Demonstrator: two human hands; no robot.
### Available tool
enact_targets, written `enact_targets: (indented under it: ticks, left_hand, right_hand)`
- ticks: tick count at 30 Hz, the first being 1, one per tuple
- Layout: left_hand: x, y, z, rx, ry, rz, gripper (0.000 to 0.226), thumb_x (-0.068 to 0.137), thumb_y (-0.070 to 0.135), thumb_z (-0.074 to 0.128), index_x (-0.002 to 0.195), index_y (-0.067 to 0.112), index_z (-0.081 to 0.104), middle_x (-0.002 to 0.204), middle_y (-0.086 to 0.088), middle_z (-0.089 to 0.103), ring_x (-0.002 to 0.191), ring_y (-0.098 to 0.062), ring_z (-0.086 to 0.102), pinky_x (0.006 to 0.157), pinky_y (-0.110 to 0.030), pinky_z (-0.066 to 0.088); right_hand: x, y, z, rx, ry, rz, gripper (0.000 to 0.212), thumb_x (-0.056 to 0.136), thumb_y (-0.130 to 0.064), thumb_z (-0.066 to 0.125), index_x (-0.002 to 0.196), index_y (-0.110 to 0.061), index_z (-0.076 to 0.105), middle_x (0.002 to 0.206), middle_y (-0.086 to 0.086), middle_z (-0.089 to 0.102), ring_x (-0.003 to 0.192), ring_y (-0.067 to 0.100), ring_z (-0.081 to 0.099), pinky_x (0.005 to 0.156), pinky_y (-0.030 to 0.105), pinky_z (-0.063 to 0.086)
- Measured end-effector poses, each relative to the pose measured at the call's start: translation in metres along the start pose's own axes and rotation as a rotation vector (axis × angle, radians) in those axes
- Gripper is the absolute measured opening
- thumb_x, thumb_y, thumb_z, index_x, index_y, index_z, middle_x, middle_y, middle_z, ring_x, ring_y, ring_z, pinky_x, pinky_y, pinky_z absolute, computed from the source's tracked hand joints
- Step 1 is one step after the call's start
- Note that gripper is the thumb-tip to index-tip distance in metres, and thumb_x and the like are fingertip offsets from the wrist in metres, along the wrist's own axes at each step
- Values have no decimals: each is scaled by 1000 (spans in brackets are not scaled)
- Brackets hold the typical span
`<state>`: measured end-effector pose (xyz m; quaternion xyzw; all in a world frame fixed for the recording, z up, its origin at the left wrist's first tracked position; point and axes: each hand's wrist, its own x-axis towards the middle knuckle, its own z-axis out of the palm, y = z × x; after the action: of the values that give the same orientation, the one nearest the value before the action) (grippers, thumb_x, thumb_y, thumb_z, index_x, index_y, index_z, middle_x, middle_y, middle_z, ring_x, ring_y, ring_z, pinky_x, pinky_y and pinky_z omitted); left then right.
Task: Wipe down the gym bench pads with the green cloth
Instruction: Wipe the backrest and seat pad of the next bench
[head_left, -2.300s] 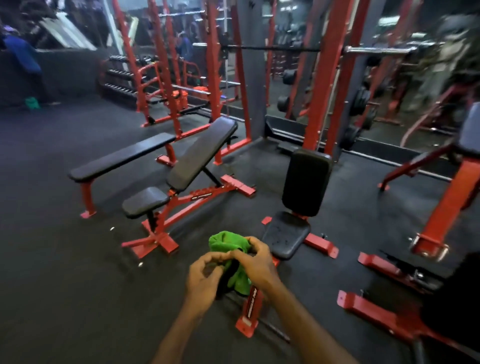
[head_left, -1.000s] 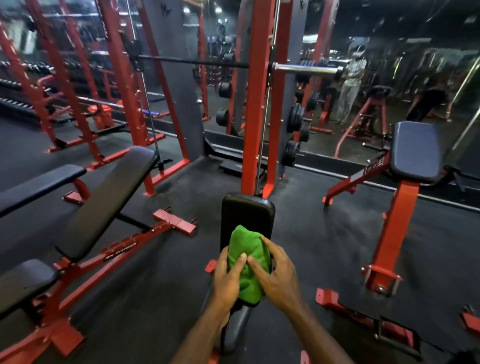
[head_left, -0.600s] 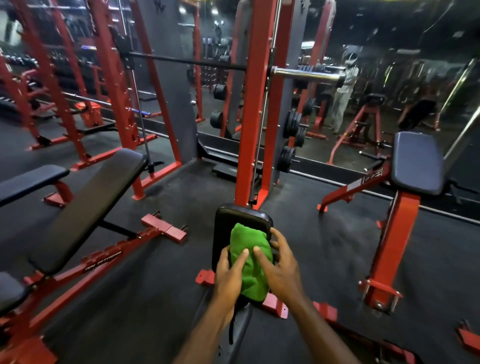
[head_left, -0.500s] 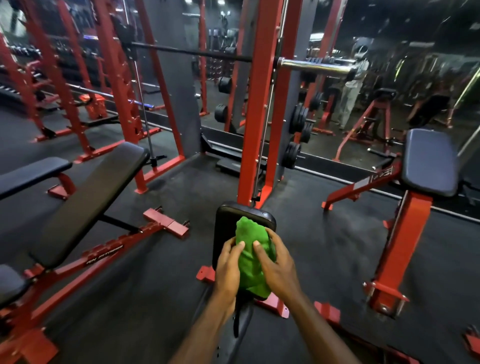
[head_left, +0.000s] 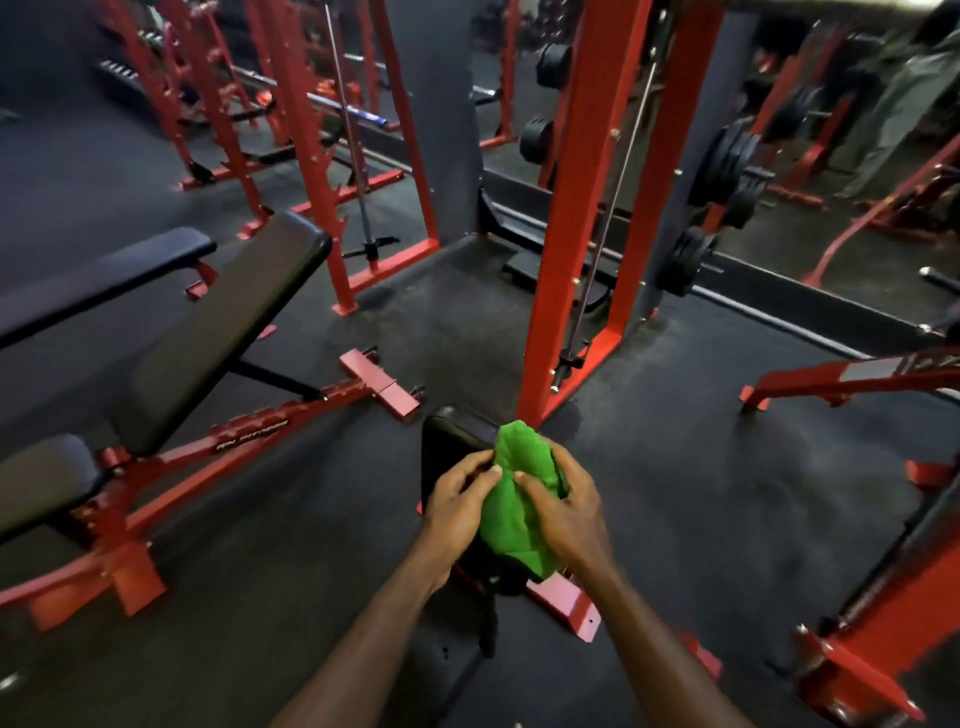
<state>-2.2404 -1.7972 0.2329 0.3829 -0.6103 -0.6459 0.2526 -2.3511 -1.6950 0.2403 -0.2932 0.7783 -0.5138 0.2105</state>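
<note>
Both of my hands gripped the green cloth (head_left: 517, 512), my left hand (head_left: 457, 506) and my right hand (head_left: 563, 512) curled round its sides. It was bunched against the upright black back pad (head_left: 447, 452) in front of me.

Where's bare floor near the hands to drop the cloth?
Bare floor lies right of the upright back pad, between the red rack post and the red frame. Left is crowded by the incline bench. Both hands hold the green cloth.
</note>
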Motion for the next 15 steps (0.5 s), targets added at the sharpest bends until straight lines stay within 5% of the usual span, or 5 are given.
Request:
enact_targets:
  ticks: [4,8,11,15]
  left_hand:
    - [33,-3,10,144,43,-13,21,99,5,63,114,12,75,94,0,70,70,-1,62,58,-10,45]
    - [63,-10,4,235,187,-40,23,96,5,66,96,26,75,92,12,72,85,-7,66,82,-26,56]
    - [77,-17,-2,386,242,-68,17,94,13,70,102,27,75,102,11,68,84,-1,63,74,-4,45]
    - [90,-27,-7,513,268,10,25,90,10,74,113,20,74,110,6,57,89,-10,64,75,-1,43]
  right_hand:
    - [45,14,-31,-45,175,71,42,84,-33,78,125,-32,71,110,-5,75,102,16,69,94,36,55]
    - [65,38,-46,-137,242,61,56,76,-54,66,128,-33,64,109,0,72,103,24,68,93,43,55]
    - [75,56,-34,-235,160,37,63,85,-42,79,142,-26,57,126,7,69,116,29,64,99,40,52]
    - [69,72,-6,-297,55,-11,82,88,-55,73,156,-19,44,137,6,61,126,26,58,105,40,48]
